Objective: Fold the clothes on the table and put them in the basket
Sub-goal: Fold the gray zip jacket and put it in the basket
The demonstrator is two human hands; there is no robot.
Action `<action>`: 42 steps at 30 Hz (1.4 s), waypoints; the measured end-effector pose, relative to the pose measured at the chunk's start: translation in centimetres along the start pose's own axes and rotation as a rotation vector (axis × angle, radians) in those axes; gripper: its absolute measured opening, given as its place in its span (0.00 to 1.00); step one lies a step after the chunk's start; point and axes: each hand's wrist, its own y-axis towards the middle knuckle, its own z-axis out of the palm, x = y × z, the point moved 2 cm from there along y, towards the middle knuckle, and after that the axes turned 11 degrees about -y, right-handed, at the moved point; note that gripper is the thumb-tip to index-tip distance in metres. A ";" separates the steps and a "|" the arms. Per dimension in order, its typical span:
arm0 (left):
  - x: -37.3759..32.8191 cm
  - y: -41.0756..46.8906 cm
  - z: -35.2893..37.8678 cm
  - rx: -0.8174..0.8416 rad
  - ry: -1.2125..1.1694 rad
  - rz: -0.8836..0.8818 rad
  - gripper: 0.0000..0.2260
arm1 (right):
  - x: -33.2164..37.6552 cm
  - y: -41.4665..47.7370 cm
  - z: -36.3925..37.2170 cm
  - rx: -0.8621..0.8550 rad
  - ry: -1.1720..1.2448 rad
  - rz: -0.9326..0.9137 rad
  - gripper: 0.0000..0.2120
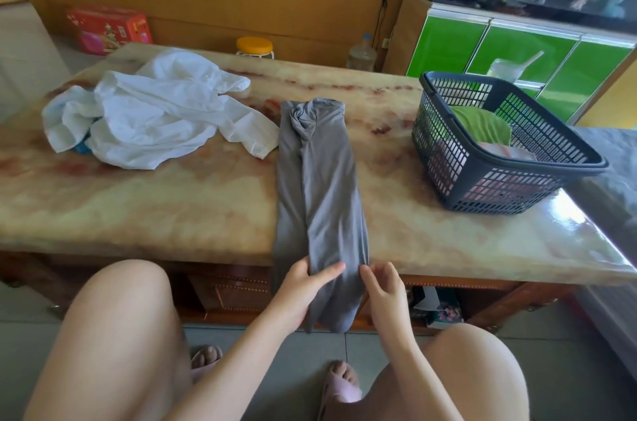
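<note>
Item: gray garment (320, 186), folded lengthwise into narrow strip, laid front-to-back on marble bench (172, 200); far end bunched, near end hangs over bench's front edge. Strip likely laid toward the person so the hanging end can be taken up and folded away, shortening it to basket size (judgement). Left hand (303, 289): grips hanging end from the left, thumb by the edge, fingers across the cloth. Right hand (382, 286): fingers bent, tips touching strip's right edge; firm pinch or not, cannot tell. Basket (482, 186): dark plastic lattice, on bench's right end, well apart from strip; holds green piece (482, 126) and pinkish piece (510, 153), so part of the job looks done. White garment (151, 117): unfolded heap, left-rear of bench, one corner just beside strip's left edge; blue cloth (81, 146) shows under it. Obstructions: nothing lies betw. strip and basket; white corner may get caught if strip is shifted left. Beyond bench, on the floor: yellow stool (255, 45), water bottle (361, 57), red box (108, 29); green cabinet (499, 51) behind basket.
</note>
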 end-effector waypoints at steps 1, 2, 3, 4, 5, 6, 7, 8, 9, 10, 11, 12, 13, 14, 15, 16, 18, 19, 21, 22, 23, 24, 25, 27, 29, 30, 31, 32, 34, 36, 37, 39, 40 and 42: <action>0.0 -0.2 0.4 0.015 -0.086 -0.016 0.16 | 0.2 -0.2 -0.1 -0.005 0.023 -0.010 0.10; -0.2 -0.4 0.7 0.031 -0.177 -0.038 0.14 | 0.3 -0.3 -0.3 -0.021 0.041 -0.016 0.11; -0.4 -0.5 1.0 0.044 -0.256 -0.071 0.12 | 0.5 -0.3 -0.5 -0.043 0.048 -0.026 0.11; -0.7 -0.6 1.1 0.052 -0.325 -0.113 0.11 | 0.7 -0.4 -0.8 -0.056 0.047 -0.043 0.10; -0.7 -0.6 1.0 0.052 -0.369 -0.155 0.12 | 0.9 -0.4 -1.0 -0.060 0.049 -0.055 0.10; -0.8 -0.6 0.8 0.046 -0.394 -0.196 0.13 | 0.9 -0.5 -1.0 -0.052 0.063 -0.051 0.10; -0.7 -0.6 0.6 0.041 -0.398 -0.235 0.15 | 0.9 -0.5 -0.9 -0.028 0.087 -0.020 0.11; -0.6 -0.6 0.3 0.042 -0.391 -0.264 0.16 | 0.8 -0.5 -0.7 0.008 0.111 0.039 0.12; -0.6 -0.6 0.2 0.056 -0.379 -0.279 0.17 | 0.7 -0.6 -0.5 0.059 0.145 0.109 0.14; -0.6 -0.6 0.1 0.085 -0.374 -0.282 0.16 | 0.6 -0.6 -0.2 0.119 0.188 0.175 0.16; -0.6 -0.6 0.1 0.116 -0.354 -0.270 0.15 | 0.5 -0.5 -0.1 0.178 0.218 0.225 0.18; -0.6 -0.6 0.1 0.138 -0.300 -0.238 0.14 | 0.5 -0.5 -0.1 0.240 0.215 0.247 0.20; -0.3 -0.5 0.0 0.138 -0.203 -0.191 0.12 | 0.5 -0.5 -0.1 0.298 0.187 0.251 0.19; -0.1 -0.6 -0.2 0.117 -0.092 -0.138 0.11 | 0.5 -0.5 -0.1 0.331 0.151 0.250 0.18; 0.3 -0.6 -0.5 0.080 0.007 -0.087 0.11 | 0.4 -0.4 -0.2 0.335 0.124 0.250 0.17; 0.6 -0.6 -0.9 0.040 0.074 -0.045 0.11 | 0.2 -0.4 -0.2 0.323 0.113 0.252 0.16; 1.2 -0.7 -2.1 -0.011 0.131 0.027 0.10 | -0.2 -0.2 -0.2 0.306 0.115 0.255 0.18; 1.3 -0.8 -2.7 -0.030 0.148 0.059 0.09 | -0.2 -0.3 -0.1 0.305 0.115 0.254 0.18; 1.4 -0.9 -3.8 -0.057 0.183 0.087 0.07 | -0.3 -0.3 0.1 0.310 0.084 0.246 0.19; 1.5 -0.9 -4.1 -0.058 0.202 0.086 0.07 | -0.3 -0.3 0.1 0.308 0.063 0.243 0.19; 1.6 -1.0 -4.2 -0.052 0.219 0.089 0.06 | -0.3 -0.3 0.2 0.300 0.042 0.243 0.19; 1.7 -1.1 -4.3 -0.047 0.237 0.097 0.06 | -0.3 -0.3 0.3 0.287 0.023 0.242 0.18; 1.8 -1.1 -4.3 -0.048 0.246 0.106 0.06 | -0.4 -0.3 0.3 0.272 0.000 0.232 0.18; 2.0 -0.8 -4.6 -0.077 0.296 0.136 0.06 | -0.6 -0.4 0.4 0.235 -0.055 0.193 0.17; 2.1 -0.6 -5.2 -0.122 0.407 0.211 0.05 | -0.7 -0.5 0.3 0.215 -0.079 0.172 0.16; 2.1 -0.7 -5.5 -0.166 0.466 0.263 0.05 | -0.7 -0.6 0.2 0.211 -0.082 0.170 0.17; 2.3 -0.7 -5.9 -0.225 0.520 0.316 0.07 | -0.7 -0.6 0.2 0.208 -0.084 0.167 0.18; 2.3 -1.0 -6.2 -0.286 0.562 0.360 0.09 | -0.6 -0.7 0.1 0.210 -0.088 0.157 0.20; 2.8 -1.1 -7.1 -0.345 0.555 0.348 0.13 | -0.5 -1.1 0.1 0.225 -0.089 0.137 0.23; 3.3 -1.0 -7.7 -0.248 0.494 0.228 0.17 | -0.4 -1.3 0.0 0.249 -0.086 0.122 0.26; 3.4 -1.0 -7.7 -0.162 0.465 0.176 0.18 | -0.3 -1.5 -0.1 0.260 -0.097 0.118 0.28; 2.9 -1.5 -7.3 -0.019 0.424 0.117 0.17 | -0.2 -1.7 -0.2 0.285 -0.130 0.096 0.33; 2.6 -1.8 -7.0 0.009 0.429 0.126 0.16 | -0.2 -1.9 -0.3 0.296 -0.143 0.069 0.35; 2.3 -2.4 -6.8 0.000 0.431 0.195 0.19 | -0.2 -2.3 -0.8 0.319 -0.153 -0.003 0.40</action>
